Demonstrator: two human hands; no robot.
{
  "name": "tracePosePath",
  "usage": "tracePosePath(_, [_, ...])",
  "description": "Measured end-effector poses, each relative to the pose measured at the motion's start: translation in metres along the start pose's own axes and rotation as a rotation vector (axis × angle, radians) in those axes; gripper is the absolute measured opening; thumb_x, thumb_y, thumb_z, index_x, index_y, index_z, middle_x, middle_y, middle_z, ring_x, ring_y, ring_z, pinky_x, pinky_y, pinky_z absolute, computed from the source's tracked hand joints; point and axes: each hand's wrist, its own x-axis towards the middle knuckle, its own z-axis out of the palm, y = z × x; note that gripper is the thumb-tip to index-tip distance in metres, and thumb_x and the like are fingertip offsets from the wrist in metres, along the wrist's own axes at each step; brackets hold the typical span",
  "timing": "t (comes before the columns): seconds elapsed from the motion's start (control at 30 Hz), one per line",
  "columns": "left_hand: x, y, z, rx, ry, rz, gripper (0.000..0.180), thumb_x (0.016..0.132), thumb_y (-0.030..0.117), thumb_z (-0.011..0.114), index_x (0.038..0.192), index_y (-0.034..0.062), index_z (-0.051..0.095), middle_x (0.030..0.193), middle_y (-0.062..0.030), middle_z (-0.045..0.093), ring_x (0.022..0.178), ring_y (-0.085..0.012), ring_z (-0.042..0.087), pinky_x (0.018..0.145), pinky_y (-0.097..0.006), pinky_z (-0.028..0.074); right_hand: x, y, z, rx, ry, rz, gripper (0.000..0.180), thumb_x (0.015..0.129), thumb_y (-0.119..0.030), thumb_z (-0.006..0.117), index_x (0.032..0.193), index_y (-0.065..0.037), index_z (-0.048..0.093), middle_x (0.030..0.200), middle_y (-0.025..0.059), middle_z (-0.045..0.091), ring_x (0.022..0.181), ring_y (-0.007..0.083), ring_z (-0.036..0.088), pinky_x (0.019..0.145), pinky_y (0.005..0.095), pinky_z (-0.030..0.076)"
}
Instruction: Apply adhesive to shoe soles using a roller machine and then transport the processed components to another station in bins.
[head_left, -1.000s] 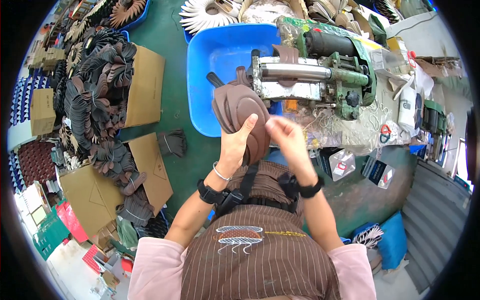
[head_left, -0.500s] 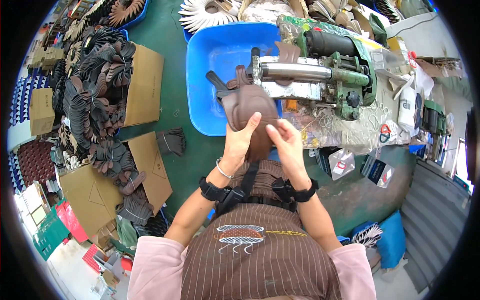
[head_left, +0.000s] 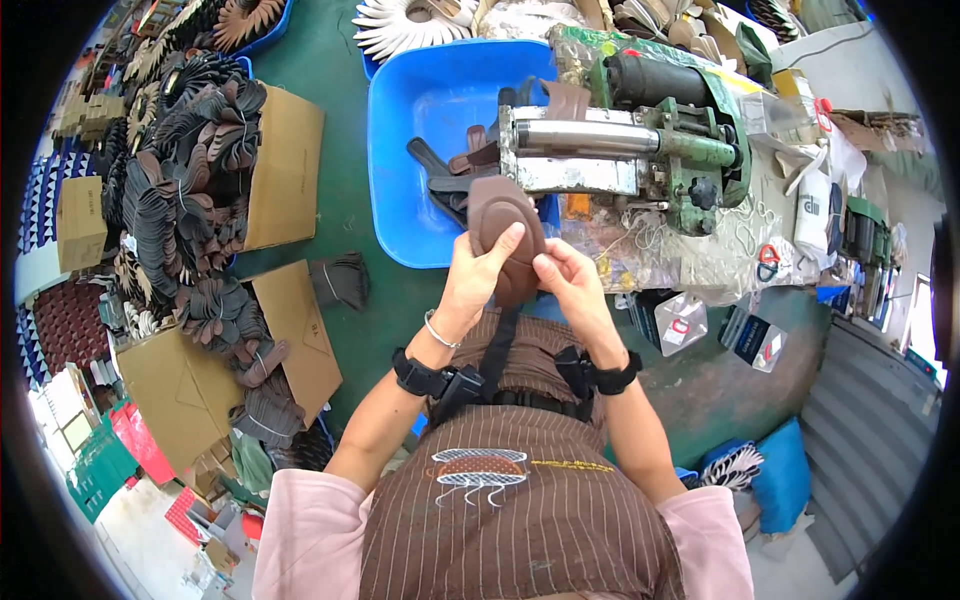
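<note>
Between my two hands is a brown leather insole (head_left: 498, 212), held upright over the front rim of the blue tub (head_left: 384, 190). My left hand (head_left: 474, 283) grips its left edge, with the thumb lying across its face. From the right, my right hand (head_left: 578, 292) pinches the lower part between thumb and fingers. The insole's underside and several fingertips behind it are hidden. Dark and brown insoles (head_left: 436, 165) lie inside the tub, just beyond my hands.
A green roller machine (head_left: 590, 138) reaches over the tub's right side, with a brown piece (head_left: 565, 102) at its rollers. Red-handled scissors (head_left: 768, 262) lie on the plastic-covered bench. Cardboard boxes (head_left: 290, 165) and heaped insoles (head_left: 170, 170) stand at left.
The brown insole has turned in my hands and now looks narrower, its raised oval pad facing up. My hands have stayed nearly in place.
</note>
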Motion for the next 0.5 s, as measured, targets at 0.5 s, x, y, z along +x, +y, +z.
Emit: tracePosePath(0.5, [-0.008, -0.014, -0.066, 0.210, 0.204, -0.027, 0.045, 0.088, 0.022, 0.063, 0.127, 0.0052, 0.049, 0.119, -0.0074, 0.058, 0.104, -0.0124, 0.055, 0.088, -0.025, 0.042, 0.028, 0.024, -0.087, -0.139, 0.490, 0.038, 0.019, 0.085, -0.014, 0.064, 0.091, 0.004, 0.062, 0.080, 0.0110, 0.066, 0.070, 0.0166, 0.066, 0.064, 0.0265, 0.054])
